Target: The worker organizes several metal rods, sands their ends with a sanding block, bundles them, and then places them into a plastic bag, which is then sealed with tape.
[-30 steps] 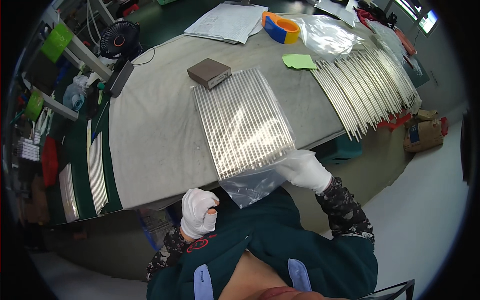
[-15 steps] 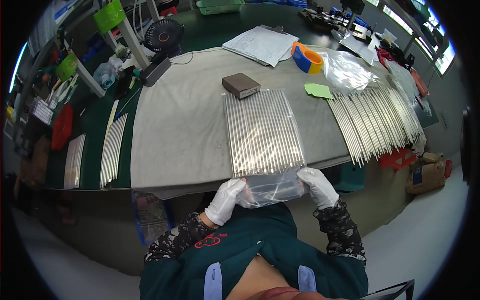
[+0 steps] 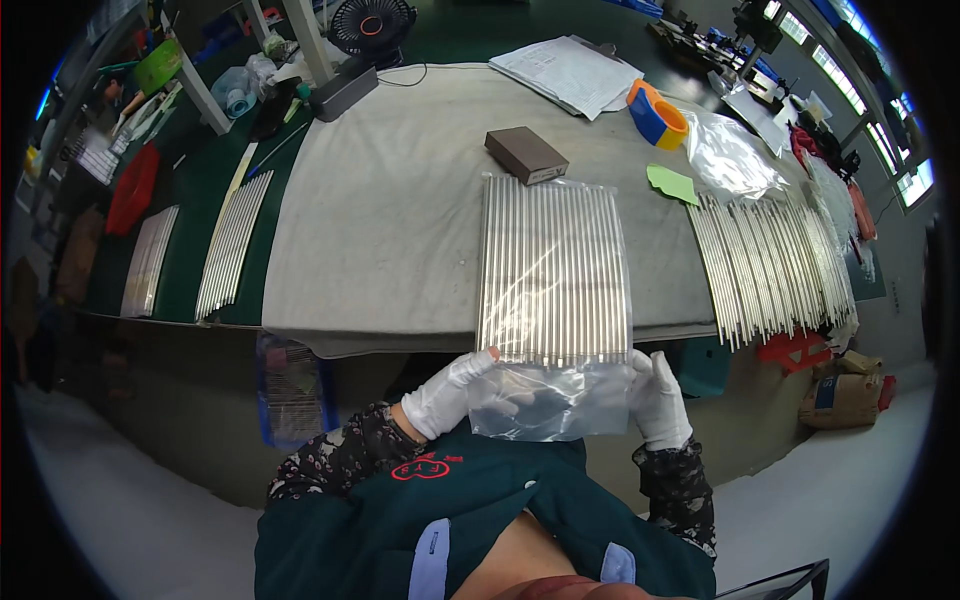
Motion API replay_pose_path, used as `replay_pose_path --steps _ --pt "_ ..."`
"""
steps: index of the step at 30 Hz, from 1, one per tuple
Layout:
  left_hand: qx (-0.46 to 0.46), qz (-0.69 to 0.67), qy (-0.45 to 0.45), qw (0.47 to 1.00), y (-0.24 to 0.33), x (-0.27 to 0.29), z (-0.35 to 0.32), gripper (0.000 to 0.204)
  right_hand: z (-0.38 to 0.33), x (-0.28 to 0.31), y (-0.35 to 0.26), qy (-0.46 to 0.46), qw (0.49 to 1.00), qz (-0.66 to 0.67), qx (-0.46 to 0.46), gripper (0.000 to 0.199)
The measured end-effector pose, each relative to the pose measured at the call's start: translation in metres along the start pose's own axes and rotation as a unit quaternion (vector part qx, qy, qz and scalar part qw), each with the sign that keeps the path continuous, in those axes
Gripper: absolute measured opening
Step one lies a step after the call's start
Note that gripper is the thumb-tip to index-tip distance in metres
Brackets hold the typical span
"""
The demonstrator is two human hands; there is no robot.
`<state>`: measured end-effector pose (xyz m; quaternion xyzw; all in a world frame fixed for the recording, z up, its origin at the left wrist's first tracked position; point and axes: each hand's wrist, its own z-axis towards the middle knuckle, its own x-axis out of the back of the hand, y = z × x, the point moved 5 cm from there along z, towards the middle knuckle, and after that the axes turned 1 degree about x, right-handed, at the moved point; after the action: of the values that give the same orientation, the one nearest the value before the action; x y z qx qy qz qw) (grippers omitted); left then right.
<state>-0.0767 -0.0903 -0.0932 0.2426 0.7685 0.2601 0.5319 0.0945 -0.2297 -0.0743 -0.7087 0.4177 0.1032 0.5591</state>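
A clear plastic bag holds a flat row of several slim silvery metal rods. The bag lies on the grey cloth, and its rodless near end hangs past the table's front edge. My white-gloved left hand grips the bag's left side near the rod ends, thumb on top and some fingers faintly visible through the film. On the opposite side, my right hand, also gloved, is closed at the bag's edge with its fingers bent. A dark brown box rests at the far end of the bag.
Loose metal rods lie to the right, beside a green paper slip, an orange-and-blue tape dispenser and empty clear bags. Papers sit at the back. Smaller rod bundles lie left of the grey cloth.
The whole view has shifted. The bag's near end is now spread flatter and straighter between my hands, and the rods lie more squarely before me. Both hands stay at its sides.
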Motion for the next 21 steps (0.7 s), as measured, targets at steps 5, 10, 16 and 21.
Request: replay_pose_path --steps 5,10,16,21 --pt "0.029 -0.032 0.133 0.99 -0.003 -0.007 0.008 0.047 0.021 -0.006 0.008 0.126 0.985 -0.11 -0.038 0.027" --pt "0.029 0.049 0.148 0.987 -0.004 -0.006 -0.001 0.034 0.013 -0.01 0.008 0.137 0.976 -0.148 -0.085 0.019" --pt "0.026 0.092 0.106 0.99 -0.003 -0.007 0.001 0.034 0.011 0.001 0.013 0.16 0.966 -0.182 -0.085 0.029" --pt "-0.059 0.242 0.067 0.966 0.01 -0.001 0.011 0.032 0.018 -0.007 0.008 0.154 0.971 -0.183 -0.022 0.033"
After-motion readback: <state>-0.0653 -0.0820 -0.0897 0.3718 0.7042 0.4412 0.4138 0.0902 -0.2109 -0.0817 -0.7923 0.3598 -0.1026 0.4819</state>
